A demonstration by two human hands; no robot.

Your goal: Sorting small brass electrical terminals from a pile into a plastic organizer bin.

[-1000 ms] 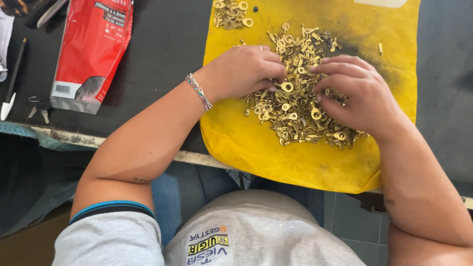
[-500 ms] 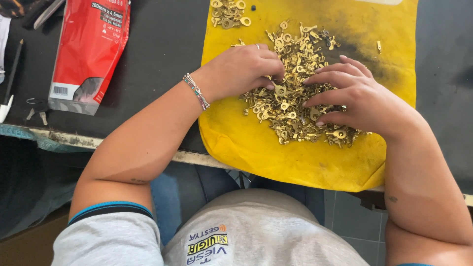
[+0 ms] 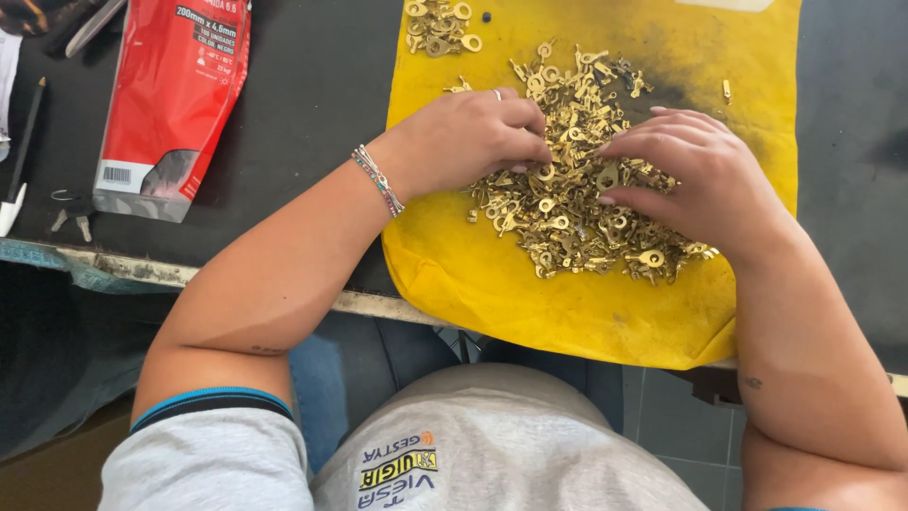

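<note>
A pile of small brass ring terminals (image 3: 567, 203) lies on a yellow cloth (image 3: 530, 293) spread over a dark table. My left hand (image 3: 468, 137), with a beaded bracelet at the wrist and a ring, rests on the pile's left side, fingers curled and pinching at pieces. My right hand (image 3: 686, 175) lies palm-down on the pile's right side, its fingertips touching terminals. A smaller separate heap of terminals (image 3: 437, 21) sits at the cloth's far left corner.
A red plastic packet (image 3: 175, 95) lies on the dark table (image 3: 312, 114) to the left. Keys (image 3: 71, 213) and a thin tool (image 3: 19, 161) sit near the table's left front edge. The cloth hangs over the front edge above my lap.
Both hands have shifted slightly within the pile. My right hand's fingers have drawn closer to my left hand's fingertips.
</note>
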